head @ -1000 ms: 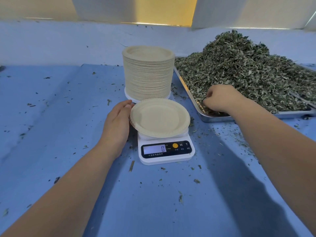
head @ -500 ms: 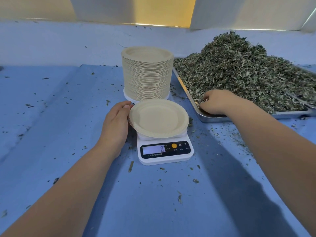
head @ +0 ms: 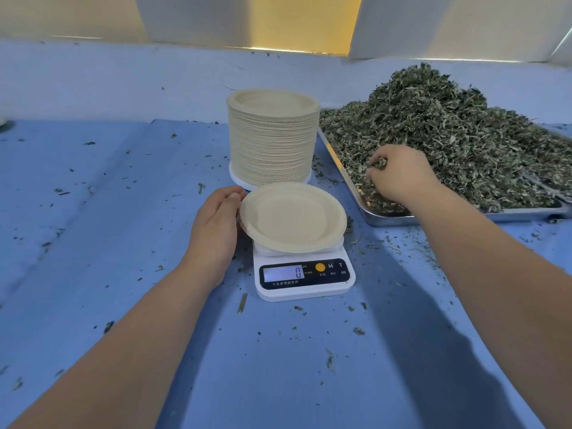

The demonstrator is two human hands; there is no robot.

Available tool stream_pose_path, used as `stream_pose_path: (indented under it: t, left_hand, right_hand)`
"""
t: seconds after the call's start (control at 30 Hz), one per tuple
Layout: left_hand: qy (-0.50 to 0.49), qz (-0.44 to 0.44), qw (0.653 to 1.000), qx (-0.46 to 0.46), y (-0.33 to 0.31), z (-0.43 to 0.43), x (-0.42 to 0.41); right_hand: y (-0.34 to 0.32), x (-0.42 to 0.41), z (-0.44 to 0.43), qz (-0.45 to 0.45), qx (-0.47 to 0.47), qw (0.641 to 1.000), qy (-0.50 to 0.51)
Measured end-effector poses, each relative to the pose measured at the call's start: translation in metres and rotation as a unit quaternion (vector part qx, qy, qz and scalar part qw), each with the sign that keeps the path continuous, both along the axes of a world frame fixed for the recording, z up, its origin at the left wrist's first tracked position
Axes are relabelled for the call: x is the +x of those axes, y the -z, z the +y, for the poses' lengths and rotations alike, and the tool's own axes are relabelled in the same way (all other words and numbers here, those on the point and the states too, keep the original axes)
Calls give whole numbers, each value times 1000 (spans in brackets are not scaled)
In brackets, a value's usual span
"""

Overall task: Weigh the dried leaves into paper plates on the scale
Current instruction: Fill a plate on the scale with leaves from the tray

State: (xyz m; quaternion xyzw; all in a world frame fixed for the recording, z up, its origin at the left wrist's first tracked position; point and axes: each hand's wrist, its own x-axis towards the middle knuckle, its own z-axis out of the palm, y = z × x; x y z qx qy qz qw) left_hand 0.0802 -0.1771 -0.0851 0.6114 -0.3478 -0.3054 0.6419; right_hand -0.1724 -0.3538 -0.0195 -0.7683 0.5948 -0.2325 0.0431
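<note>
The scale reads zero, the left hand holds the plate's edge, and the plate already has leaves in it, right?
Not quite: in the head view the plate on the scale is empty. The scale does read zero and the left hand holds the plate's edge.

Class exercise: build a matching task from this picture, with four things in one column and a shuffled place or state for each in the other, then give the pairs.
1 left hand
2 right hand
3 plate stack
4 scale display

a reads 0
b grabbing dried leaves in the metal tray
c behind the scale
d holding the rim of the paper plate

Pairs: 1-d, 2-b, 3-c, 4-a
</note>
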Motion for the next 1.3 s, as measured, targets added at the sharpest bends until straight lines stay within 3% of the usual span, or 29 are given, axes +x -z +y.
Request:
stream_pose_path:
  t: [0.13, 0.33, 0.47, 0.57, 0.67, 0.8, 0.9, 1.0, 1.13, 1.3]
  left_hand:
    - [4, 1, 1000, -2, 0, 1, -1]
    - [4, 1, 1000, -1, 0, 1, -1]
    - [6, -4, 1000, -4, 0, 1, 0]
    - [10, -4, 1000, -3, -1, 1, -1]
    - [15, -6, 1000, 1, -1, 2, 1]
    - [16, -6, 1000, 2, -3, 5, -1]
    - [17, 1, 1000, 4, -5, 7, -2]
    - [19, 7, 1000, 4, -7, 8, -2]
    - [14, 10, 1000, 3, -7, 8, -3]
    - [7, 6, 1000, 3, -6, 7, -3]
  right_hand:
    - [13, -1, -2, 53, 42, 998, -19]
    - [21, -3, 0, 7, 18, 1000, -24]
    - [0, 8, 10, -88, -33, 994, -51]
    - [-24, 27, 32, -243, -4, 965, -95]
    - [-30, 49, 62, -300, 29, 941, -156]
    - [-10, 74, 92, -245, 57, 940, -230]
    - [2, 84, 103, -80, 32, 959, -272]
    - [-2, 87, 106, 62, 44, 954, -289]
    - [-15, 70, 103, 27, 69, 954, -290]
    - [3, 33, 94, -144, -29, 970, -196]
